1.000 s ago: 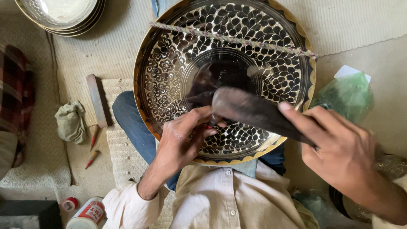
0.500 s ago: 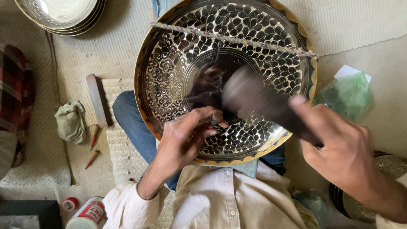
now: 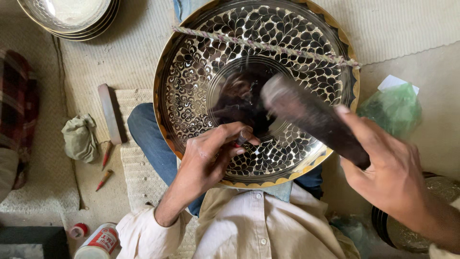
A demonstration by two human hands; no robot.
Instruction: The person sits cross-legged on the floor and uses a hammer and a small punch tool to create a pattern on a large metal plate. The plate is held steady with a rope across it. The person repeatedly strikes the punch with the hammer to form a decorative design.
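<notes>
- So your big round metal tray with the black-and-silver leaf pattern and gold rim [image 3: 201, 96] was propped on your lap, over your blue-jeaned leg [image 3: 148, 139], its face turned up at you.
- Your left hand [image 3: 206, 160] was curled closed around a small chisel-like tool with a red band [image 3: 242, 139], pinched between thumb and fingers, its tip down on the tray just below the plain shiny centre.
- Your right hand [image 3: 388, 168] was wrapped tight on the handle end of a dark wooden mallet [image 3: 311, 120]. The head was blurred, sitting over the centre-right of the tray, just above and to the right of the small tool.
- A twisted rope [image 3: 263, 45] ran slantwise across the upper part of the tray, rim to rim.
- Off to your left on the woven mat [image 3: 86, 57] there was a flat oblong sharpening stone [image 3: 109, 112], a crumpled greenish-grey rag [image 3: 79, 136] just beside it, and two small red-tipped punches [image 3: 105, 165] lying near each other below those.
- Top left, a stack of shiny metal plates [image 3: 72, 17], well apart from the tray.
- Bottom left, a red-and-white can [image 3: 98, 240] lying next to a little red cap [image 3: 76, 230].
- To your right, a green plastic bag [image 3: 393, 108] near the tray's rim, and more dark metalware [image 3: 407, 230] partly hidden under your right arm.
</notes>
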